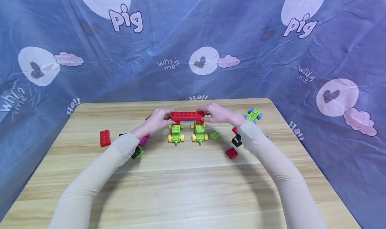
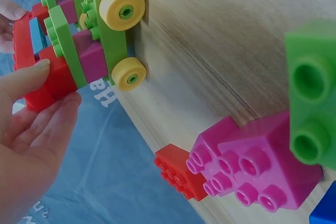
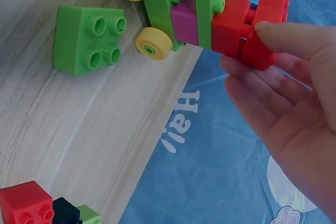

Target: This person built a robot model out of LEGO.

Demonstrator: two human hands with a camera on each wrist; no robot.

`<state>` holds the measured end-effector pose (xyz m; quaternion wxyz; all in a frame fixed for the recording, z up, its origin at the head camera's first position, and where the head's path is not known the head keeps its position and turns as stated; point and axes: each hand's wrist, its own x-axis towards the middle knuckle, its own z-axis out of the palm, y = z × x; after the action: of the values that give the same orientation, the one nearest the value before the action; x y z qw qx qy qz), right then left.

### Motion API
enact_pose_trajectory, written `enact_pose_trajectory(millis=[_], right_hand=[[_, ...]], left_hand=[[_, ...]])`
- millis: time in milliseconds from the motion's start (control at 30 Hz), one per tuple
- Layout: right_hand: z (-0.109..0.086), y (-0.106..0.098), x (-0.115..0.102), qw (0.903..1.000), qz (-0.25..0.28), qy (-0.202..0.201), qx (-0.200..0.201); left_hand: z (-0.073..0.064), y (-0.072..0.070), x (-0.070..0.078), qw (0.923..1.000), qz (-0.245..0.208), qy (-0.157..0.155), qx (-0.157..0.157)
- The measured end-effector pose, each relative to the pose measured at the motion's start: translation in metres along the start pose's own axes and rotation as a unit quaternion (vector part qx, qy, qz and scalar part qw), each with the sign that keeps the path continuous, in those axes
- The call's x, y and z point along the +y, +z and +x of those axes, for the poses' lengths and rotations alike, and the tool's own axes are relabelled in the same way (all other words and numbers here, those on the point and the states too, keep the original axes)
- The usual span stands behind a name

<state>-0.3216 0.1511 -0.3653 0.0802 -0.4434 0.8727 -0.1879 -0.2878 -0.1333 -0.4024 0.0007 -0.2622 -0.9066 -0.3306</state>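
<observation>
Two green wheeled bases (image 1: 176, 137) with yellow wheels stand side by side on the wooden table, stacked with purple (image 2: 90, 54), green and red bricks. Across both stacks lies a long red brick (image 1: 187, 116), a blue brick (image 1: 187, 122) beneath it. At its left end my left hand (image 1: 158, 118) grips the red bricks, thumb in front and fingers behind. My right hand (image 1: 217, 113) pinches the long brick's right end between thumb and fingers. The right wrist view shows a thin gap between the long brick and the red brick (image 3: 228, 27) under it.
A loose green brick (image 1: 214, 135) lies right of the build. Red (image 1: 232, 153) and black bricks (image 1: 236, 140) are near the right forearm; magenta (image 1: 143, 141) and black-and-green ones near the left. A red brick (image 1: 105, 138) sits far left, a blue-wheeled green base (image 1: 253, 115) back right.
</observation>
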Motion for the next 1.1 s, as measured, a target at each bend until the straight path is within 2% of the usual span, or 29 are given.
enact_pose_trajectory(millis=[167,433,733,900,1100], right_hand=[[0.0,0.0,0.0,0.9999,-0.005,-0.006,0.008],[0.0,-0.001,-0.002,0.9996,-0.018,-0.011,0.017],[-0.002,-0.001,-0.001,0.9996,-0.022,-0.01,0.016],[-0.003,-0.001,0.0,0.9997,-0.019,-0.007,0.013],[-0.003,0.0,0.0,0.9998,-0.02,-0.004,0.005]], left_hand=[[-0.002,0.0,0.003,0.9998,0.017,0.001,0.005],[-0.003,0.001,0.004,0.9972,0.069,0.021,0.022],[-0.002,0.002,0.004,0.9954,0.088,0.03,0.021],[0.0,-0.002,0.004,0.9967,0.078,0.021,-0.013],[0.0,-0.011,0.003,0.9974,0.036,0.02,-0.058]])
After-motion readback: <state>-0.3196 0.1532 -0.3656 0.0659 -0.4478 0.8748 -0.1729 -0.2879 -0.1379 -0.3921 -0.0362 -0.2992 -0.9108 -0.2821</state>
